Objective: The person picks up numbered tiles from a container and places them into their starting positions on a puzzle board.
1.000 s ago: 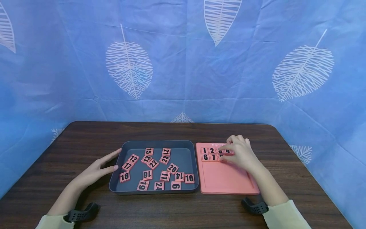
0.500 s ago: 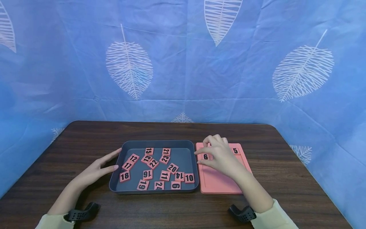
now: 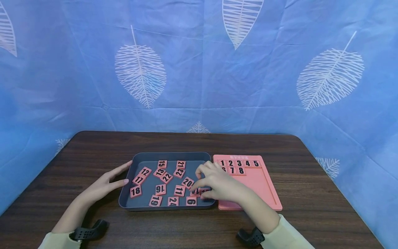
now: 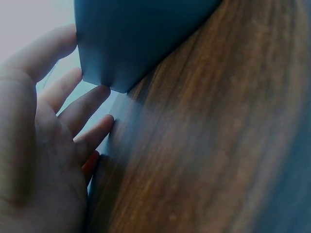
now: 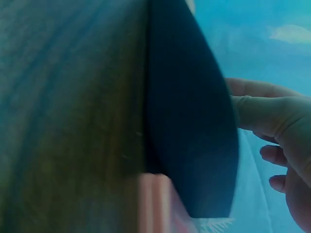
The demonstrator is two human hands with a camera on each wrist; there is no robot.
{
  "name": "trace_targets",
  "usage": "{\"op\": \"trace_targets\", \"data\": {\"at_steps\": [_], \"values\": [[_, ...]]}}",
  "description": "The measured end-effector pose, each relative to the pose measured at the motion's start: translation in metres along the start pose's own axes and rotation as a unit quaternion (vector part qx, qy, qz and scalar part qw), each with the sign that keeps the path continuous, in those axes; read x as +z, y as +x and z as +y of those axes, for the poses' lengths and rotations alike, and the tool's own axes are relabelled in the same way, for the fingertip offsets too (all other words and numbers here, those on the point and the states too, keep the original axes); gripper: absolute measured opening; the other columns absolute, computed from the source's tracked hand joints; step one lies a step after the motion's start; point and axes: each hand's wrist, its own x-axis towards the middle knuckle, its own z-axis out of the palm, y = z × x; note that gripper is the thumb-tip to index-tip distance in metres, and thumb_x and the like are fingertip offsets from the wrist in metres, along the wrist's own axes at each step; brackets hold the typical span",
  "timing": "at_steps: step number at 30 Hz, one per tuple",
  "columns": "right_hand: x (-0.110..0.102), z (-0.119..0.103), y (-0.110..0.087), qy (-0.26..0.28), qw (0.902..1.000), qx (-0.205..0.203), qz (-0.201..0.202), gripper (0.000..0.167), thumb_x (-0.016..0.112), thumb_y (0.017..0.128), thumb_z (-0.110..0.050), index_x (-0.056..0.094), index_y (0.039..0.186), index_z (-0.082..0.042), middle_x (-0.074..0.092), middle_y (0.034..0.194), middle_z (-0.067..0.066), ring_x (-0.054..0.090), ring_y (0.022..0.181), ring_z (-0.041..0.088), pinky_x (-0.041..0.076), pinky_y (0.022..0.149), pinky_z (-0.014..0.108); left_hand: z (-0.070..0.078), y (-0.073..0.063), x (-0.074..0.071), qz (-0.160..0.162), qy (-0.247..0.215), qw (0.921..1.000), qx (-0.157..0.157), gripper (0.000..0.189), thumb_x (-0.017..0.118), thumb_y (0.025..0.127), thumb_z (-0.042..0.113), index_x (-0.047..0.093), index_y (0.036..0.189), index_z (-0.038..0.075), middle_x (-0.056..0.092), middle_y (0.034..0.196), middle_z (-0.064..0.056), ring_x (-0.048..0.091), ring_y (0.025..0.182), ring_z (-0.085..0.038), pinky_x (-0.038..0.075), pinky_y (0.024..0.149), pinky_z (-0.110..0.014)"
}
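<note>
A dark grey tray (image 3: 146,209) holds several pink number tiles, loose and turned various ways. My left hand (image 3: 98,186) rests against its left side with fingers extended; in the left wrist view, fingertips (image 4: 99,92) touch the tray's outer wall. My right hand (image 3: 219,183) is over the tray's right edge, thumb and forefinger apart, above the tile 14 (image 3: 195,194) and the tile 10 (image 3: 205,190), both partly covered. The pink board (image 3: 264,188) lies right of the tray, with tiles 1 to 8 in its top two rows. In the right wrist view the tray wall hides the fingertips.
Tray and board stand side by side on a dark wooden table (image 3: 174,231). A blue cloth (image 3: 199,79) with white leaf prints hangs behind it. Each wrist wears a black strap, the left strap (image 3: 88,232) and the right strap (image 3: 251,237).
My right hand has left the board and moved left to the tray's right side, uncovering the top rows of tiles. My left hand has stayed in place.
</note>
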Motion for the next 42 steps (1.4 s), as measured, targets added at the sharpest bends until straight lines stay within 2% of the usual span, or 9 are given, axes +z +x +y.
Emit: {"op": "trace_targets", "data": {"at_steps": [8, 18, 26, 31, 36, 42], "values": [[0.016, -0.003, 0.007, -0.037, 0.9968, -0.018, -0.068, 0.033, 0.079, 0.079, -0.029, 0.072, 0.110, -0.038, 0.047, 0.107, -0.008, 0.035, 0.095, 0.011, 0.029, 0.078, 0.029, 0.000, 0.000, 0.002, 0.000, 0.002, 1.0000, -0.003, 0.063, 0.056, 0.098, 0.026, 0.027, 0.153, 0.016, 0.021, 0.155, -0.018, 0.015, 0.138, -0.048, 0.019, 0.097, -0.073], [0.020, -0.007, 0.011, -0.043, 0.9958, -0.020, -0.078, 0.028, 0.080, 0.078, -0.031, 0.074, 0.104, -0.038, 0.038, 0.095, -0.011, 0.030, 0.089, 0.011, 0.025, 0.073, 0.028, 0.003, -0.002, 0.002, 0.004, 0.008, 1.0000, -0.003, 0.064, 0.056, 0.098, 0.025, 0.027, 0.153, 0.014, 0.022, 0.155, -0.020, 0.015, 0.138, -0.049, 0.020, 0.096, -0.074], [0.021, -0.005, 0.012, -0.045, 0.9966, -0.009, -0.069, 0.023, 0.081, 0.075, -0.036, 0.072, 0.096, -0.034, 0.038, 0.092, -0.010, 0.032, 0.091, 0.012, 0.027, 0.075, 0.029, 0.004, -0.004, 0.003, 0.004, 0.003, 1.0000, -0.008, 0.064, 0.057, 0.098, 0.026, 0.026, 0.153, 0.013, 0.022, 0.154, -0.020, 0.016, 0.138, -0.049, 0.020, 0.097, -0.073], [0.013, -0.003, 0.009, -0.029, 0.9979, 0.001, -0.057, 0.024, 0.081, 0.074, -0.039, 0.071, 0.095, -0.033, 0.036, 0.093, -0.009, 0.030, 0.090, 0.012, 0.026, 0.074, 0.030, 0.004, -0.005, 0.003, 0.004, 0.001, 1.0000, -0.008, 0.064, 0.057, 0.098, 0.026, 0.026, 0.153, 0.014, 0.022, 0.155, -0.019, 0.015, 0.138, -0.048, 0.020, 0.096, -0.073], [-0.005, 0.002, 0.002, 0.006, 0.9994, 0.031, -0.013, 0.026, 0.081, 0.074, -0.038, 0.071, 0.097, -0.032, 0.033, 0.091, -0.009, 0.030, 0.089, 0.013, 0.028, 0.074, 0.033, 0.004, -0.005, 0.003, 0.004, 0.003, 1.0000, -0.008, 0.064, 0.057, 0.098, 0.026, 0.027, 0.153, 0.014, 0.022, 0.155, -0.019, 0.015, 0.138, -0.048, 0.020, 0.096, -0.073], [-0.024, 0.015, -0.018, 0.034, 0.9958, 0.070, 0.047, 0.027, 0.085, 0.071, -0.033, 0.071, 0.094, -0.031, 0.037, 0.092, -0.009, 0.033, 0.093, 0.016, 0.027, 0.076, 0.037, 0.004, -0.004, 0.004, 0.006, 0.004, 0.9999, -0.011, 0.064, 0.057, 0.097, 0.026, 0.027, 0.153, 0.013, 0.022, 0.155, -0.019, 0.015, 0.138, -0.048, 0.020, 0.096, -0.073]]}}
